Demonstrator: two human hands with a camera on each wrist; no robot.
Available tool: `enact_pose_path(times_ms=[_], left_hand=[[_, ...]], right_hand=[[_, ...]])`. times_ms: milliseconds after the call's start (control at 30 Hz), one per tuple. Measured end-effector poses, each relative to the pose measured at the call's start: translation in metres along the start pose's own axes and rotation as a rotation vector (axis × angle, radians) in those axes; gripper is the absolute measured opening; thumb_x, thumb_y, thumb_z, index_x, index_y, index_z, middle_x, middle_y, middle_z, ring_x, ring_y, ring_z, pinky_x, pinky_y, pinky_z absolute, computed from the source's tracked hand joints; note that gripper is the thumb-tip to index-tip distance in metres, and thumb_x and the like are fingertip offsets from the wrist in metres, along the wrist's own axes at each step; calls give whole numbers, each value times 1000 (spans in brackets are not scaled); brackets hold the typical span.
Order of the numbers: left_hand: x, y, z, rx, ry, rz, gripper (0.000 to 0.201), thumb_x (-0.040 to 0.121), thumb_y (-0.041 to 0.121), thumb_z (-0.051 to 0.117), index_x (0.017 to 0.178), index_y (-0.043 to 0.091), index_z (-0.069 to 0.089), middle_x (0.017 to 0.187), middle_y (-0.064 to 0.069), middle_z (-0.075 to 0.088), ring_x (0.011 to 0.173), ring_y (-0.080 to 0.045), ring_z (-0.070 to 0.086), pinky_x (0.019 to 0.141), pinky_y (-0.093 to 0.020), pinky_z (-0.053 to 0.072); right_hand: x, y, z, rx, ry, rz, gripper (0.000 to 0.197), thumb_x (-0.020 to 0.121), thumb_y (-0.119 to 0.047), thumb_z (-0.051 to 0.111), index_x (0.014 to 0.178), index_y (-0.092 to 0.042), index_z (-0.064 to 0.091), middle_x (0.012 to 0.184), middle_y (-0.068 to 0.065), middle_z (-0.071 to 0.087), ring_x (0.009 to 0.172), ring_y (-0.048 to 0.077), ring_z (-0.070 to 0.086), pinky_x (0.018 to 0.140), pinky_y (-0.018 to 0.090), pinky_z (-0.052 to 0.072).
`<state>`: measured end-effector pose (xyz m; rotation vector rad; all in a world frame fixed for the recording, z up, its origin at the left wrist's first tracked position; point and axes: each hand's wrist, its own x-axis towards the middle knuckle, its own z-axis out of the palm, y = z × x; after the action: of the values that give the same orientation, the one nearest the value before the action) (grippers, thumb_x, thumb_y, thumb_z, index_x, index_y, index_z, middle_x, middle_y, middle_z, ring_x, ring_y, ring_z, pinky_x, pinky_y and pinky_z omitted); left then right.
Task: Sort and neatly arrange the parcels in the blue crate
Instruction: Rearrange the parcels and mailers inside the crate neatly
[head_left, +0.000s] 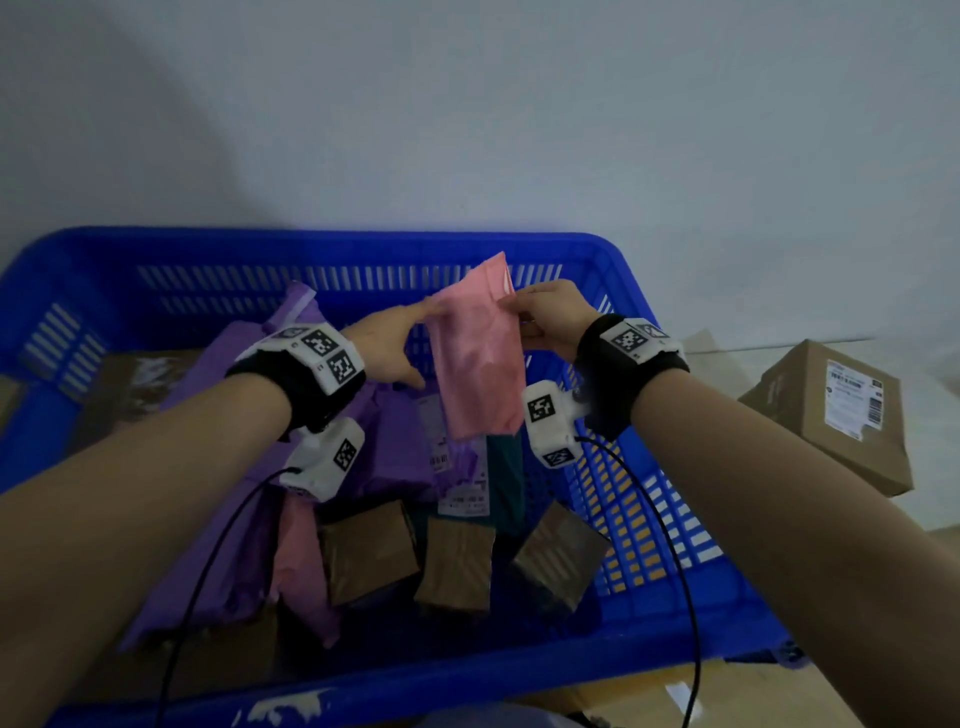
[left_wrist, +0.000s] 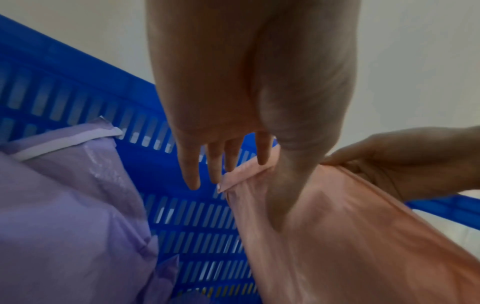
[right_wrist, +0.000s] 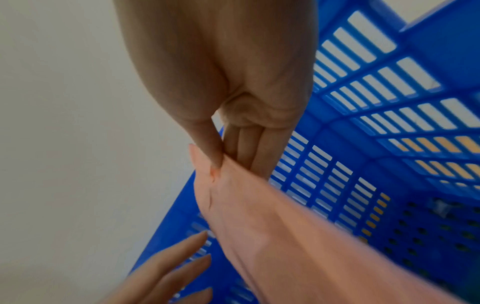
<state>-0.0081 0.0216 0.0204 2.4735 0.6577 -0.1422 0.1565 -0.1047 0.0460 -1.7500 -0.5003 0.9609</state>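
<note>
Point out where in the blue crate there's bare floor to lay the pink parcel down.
Bare floor shows along the blue crate's right wall, beside the teal parcel, and a strip under the far wall. The left and middle are crowded: purple mailers and three brown boxes. The right hand pinches the pink parcel.

A parcel-sorting corner: labelled cardboard box (head_left: 836, 415) on the floor beside a blue crate (head_left: 649, 639) of mailer bags (head_left: 218, 415), bare wall (head_left: 467, 104) behind.

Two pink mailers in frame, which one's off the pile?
The pink mailer near the crate's far wall: right hand pinches its top edge. The other pink one lies among the boxes.
</note>
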Motion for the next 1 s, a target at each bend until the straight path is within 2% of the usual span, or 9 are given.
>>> enact_pose_path(times_ms=[67,167,367,467,533,633,800,933,1000], left_hand=[[-8,2,7,-1,-20,19,109,66,23,85,151,18,17,154,-4,29,141,-21,31,114,-29,28],[-21,5,21,-4,-38,5,124,58,34,88,151,12,9,156,-6,22,142,-20,28,113,-25,24],[-40,3,30,-11,-101,1,137,55,47,86,151,16,-7,159,-2,6,146,-17,14,116,-25,17],[-48,2,30,-105,22,22,117,62,42,83,150,14,12,155,-3,25,140,-21,31,114,-34,31],[-50,-1,29,-156,122,49,83,71,33,80,137,11,35,135,-8,49,122,-25,51,97,-36,45],[-51,-4,27,-144,221,22,47,79,20,72,115,5,45,111,-12,60,99,-30,59,75,-31,42],[-48,-13,24,-195,362,-50,32,81,14,69,106,2,53,108,-15,63,100,-30,59,74,-29,39],[-42,-12,15,-299,396,-95,38,81,10,67,117,2,57,115,-12,66,105,-26,62,84,-28,46],[-38,-11,9,-286,364,-115,34,82,12,66,114,1,59,107,-9,67,96,-23,63,81,-31,49]], right_hand=[[-2,-4,4,52,19,29,5,86,2,57,83,4,61,74,15,60,54,20,60,49,26,54],[-6,-7,9,166,19,77,13,87,4,56,100,7,58,77,17,61,62,23,61,46,24,54],[-16,-12,15,314,-9,107,14,91,10,44,93,3,57,62,14,67,48,16,67,50,24,57],[-21,-13,18,442,24,123,19,92,12,42,104,6,54,79,20,63,54,22,67,48,26,58],[-24,-13,19,489,24,125,19,92,12,41,106,6,53,86,22,60,65,26,66,49,28,58],[-29,-15,18,500,5,147,12,91,12,46,90,6,56,87,22,59,75,29,62,51,27,58],[-30,-17,17,497,-8,143,7,91,10,50,88,8,56,87,25,62,67,29,67,53,26,59],[-27,-11,15,476,-6,116,23,93,4,50,112,17,52,105,32,63,76,32,69,64,27,61],[-25,-9,15,350,49,72,24,93,0,52,113,15,54,105,30,64,63,23,70,57,25,60]])
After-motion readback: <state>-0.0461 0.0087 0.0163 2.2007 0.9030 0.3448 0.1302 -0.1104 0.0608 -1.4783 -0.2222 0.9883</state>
